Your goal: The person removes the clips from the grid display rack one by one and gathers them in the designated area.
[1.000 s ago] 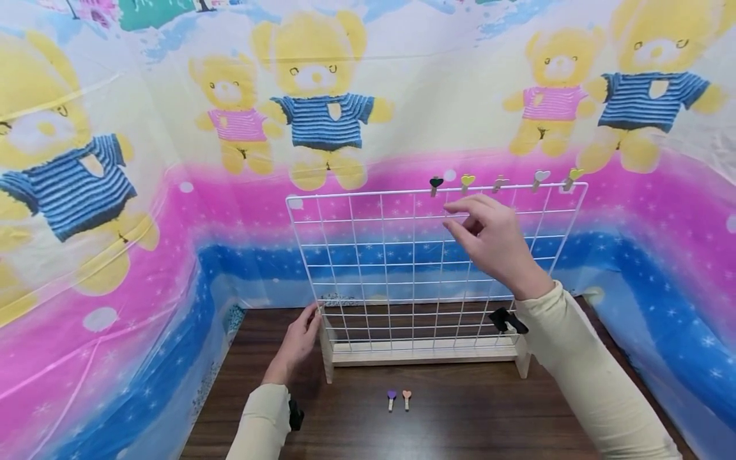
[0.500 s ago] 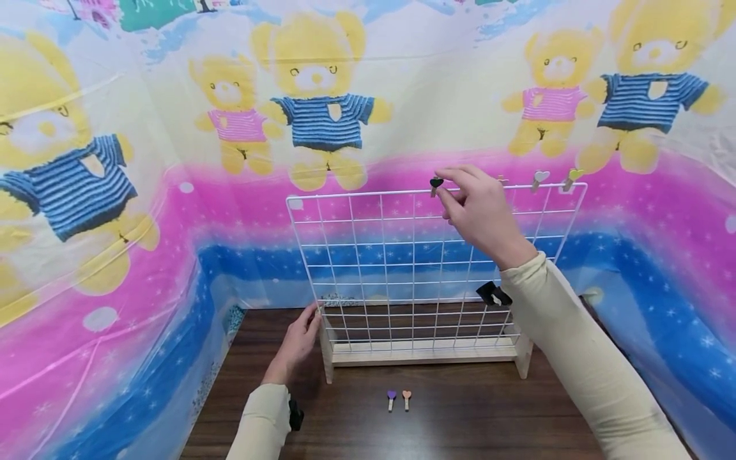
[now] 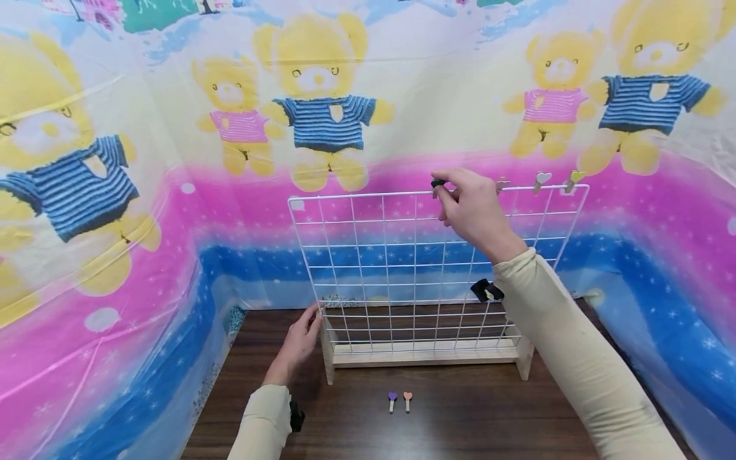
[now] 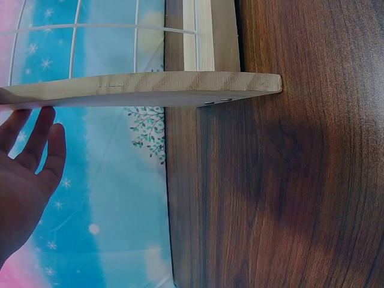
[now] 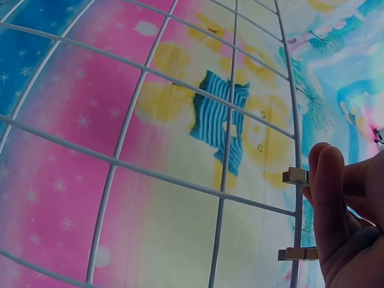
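On my head feed, right hand [image 3: 474, 201] pinches the black heart clothespin [image 3: 437, 183] at the top wire of a white wire grid [image 3: 356, 196]. Grid's wooden stand [image 3: 425, 358] sits toward the counter's [image 3: 489, 415] far edge. Left hand [image 3: 298, 340]: grasping nothing, fingers extended, tips at the stand's left upright. White [image 3: 542, 182] and yellow heart clothespins [image 3: 574, 181] near the grid's top right corner. Purple [image 3: 392, 402] and orange heart clothespins [image 3: 407, 402] lie side by side, farther from that edge than the stand.
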### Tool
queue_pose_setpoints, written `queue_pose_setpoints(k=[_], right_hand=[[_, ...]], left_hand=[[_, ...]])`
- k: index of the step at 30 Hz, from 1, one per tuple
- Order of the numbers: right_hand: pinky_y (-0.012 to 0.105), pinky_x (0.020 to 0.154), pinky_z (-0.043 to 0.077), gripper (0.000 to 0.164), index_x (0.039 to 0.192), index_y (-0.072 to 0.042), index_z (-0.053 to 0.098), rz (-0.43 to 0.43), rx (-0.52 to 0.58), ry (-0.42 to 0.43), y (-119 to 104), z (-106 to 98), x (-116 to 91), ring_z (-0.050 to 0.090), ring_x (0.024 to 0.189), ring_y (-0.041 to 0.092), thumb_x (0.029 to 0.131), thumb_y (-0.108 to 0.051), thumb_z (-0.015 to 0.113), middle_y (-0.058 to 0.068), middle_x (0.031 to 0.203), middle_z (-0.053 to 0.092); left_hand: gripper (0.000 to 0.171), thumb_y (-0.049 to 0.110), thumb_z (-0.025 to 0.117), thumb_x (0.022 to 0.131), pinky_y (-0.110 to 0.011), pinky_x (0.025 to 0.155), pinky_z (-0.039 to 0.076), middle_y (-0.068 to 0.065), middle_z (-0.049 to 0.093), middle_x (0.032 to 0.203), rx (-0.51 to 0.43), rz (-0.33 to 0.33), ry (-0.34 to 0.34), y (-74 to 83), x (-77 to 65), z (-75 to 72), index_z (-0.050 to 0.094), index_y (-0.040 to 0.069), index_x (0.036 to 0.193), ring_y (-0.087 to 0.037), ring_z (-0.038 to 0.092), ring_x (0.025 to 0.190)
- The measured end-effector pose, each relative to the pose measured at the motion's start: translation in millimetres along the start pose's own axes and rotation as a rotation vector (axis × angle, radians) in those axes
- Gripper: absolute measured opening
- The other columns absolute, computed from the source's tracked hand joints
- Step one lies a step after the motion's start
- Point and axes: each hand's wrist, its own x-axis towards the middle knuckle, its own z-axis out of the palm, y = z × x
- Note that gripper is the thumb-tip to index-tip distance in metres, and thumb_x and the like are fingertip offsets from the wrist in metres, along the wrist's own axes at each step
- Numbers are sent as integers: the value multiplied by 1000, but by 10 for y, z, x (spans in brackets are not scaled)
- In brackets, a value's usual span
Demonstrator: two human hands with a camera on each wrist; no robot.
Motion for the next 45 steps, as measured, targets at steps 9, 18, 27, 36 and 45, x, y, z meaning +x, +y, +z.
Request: queue_pose_setpoints(k=[9, 18, 27, 36, 45], right_hand=[[26, 47, 48, 28, 121, -3, 62, 53, 30, -10, 15, 21, 8, 60, 51, 14, 94, -9, 59, 9, 98, 66], [23, 45, 46, 19, 110, -3, 67, 14, 51, 51, 48, 45, 14, 58, 49, 14, 94, -10, 60, 7, 97, 66], [22, 41, 41, 14, 102, -2, 69, -39, 50, 125, 63, 72, 4, 57, 48, 10, 93, -8, 61, 7, 88, 68], [21, 40, 40, 13, 99, -2, 71, -73, 97, 179, -24, 24, -9, 56, 47, 10, 92, -9, 62, 5, 83, 70], [25, 36, 34, 17, 106, -5, 68, -58, 121, 70, -58, -11, -254, 53, 45, 9, 92, -14, 62, 0, 72, 65]], left_hand=[[36, 20, 42, 103, -50, 88, 44, -17, 58, 122, -3, -14, -11, 0, 1, -11, 47, 14, 139, -31, 55, 111], [37, 21, 44, 102, -52, 89, 44, -18, 59, 120, -5, 10, -1, -9, 5, -5, 47, 12, 138, -33, 55, 110], [36, 20, 44, 102, -50, 89, 44, -17, 59, 121, -3, 16, 10, -8, 16, 0, 48, 14, 137, -32, 56, 110], [36, 20, 44, 103, -51, 89, 44, -18, 58, 124, 4, 6, -1, -13, 15, 0, 47, 15, 137, -32, 55, 112], [37, 21, 43, 103, -51, 89, 44, -18, 58, 123, -8, 5, -3, 0, 7, -4, 47, 12, 138, -33, 54, 112]])
